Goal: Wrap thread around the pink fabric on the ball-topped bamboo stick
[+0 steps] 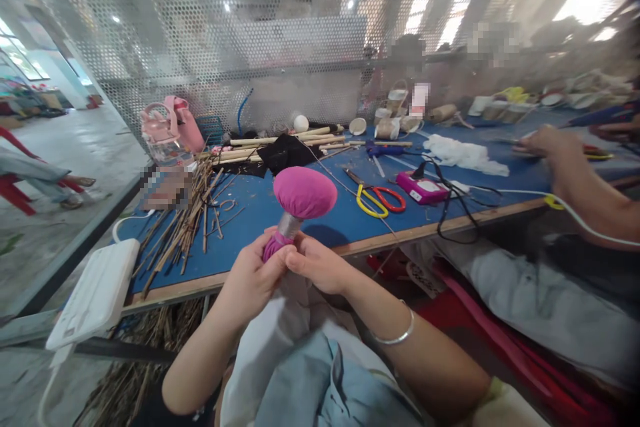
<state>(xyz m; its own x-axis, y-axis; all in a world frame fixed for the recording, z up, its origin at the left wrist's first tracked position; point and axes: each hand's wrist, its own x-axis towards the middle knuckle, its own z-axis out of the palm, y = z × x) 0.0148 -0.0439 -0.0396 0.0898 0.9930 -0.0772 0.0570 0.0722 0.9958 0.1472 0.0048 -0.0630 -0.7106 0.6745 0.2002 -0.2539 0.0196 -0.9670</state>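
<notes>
Just above the near edge of the blue counter (240, 233), the pink ball (305, 192) stands upright on its stem, with grey tape wound under the head. The left hand (253, 280) is closed around the stem's pink lower end, and the right hand (320, 265) pinches it from the other side, fingertips meeting. Behind it lie yellow-and-red scissors (381, 200), with a heap of sticks (175, 230) off to the left. Far right, a co-worker's hand (543, 142) rests on the counter.

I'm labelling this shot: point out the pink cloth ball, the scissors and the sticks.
pink cloth ball (305, 191), head view, middle of its round top.
scissors (373, 194), head view, where the handles meet.
sticks (180, 227), head view, middle of pile.
</notes>
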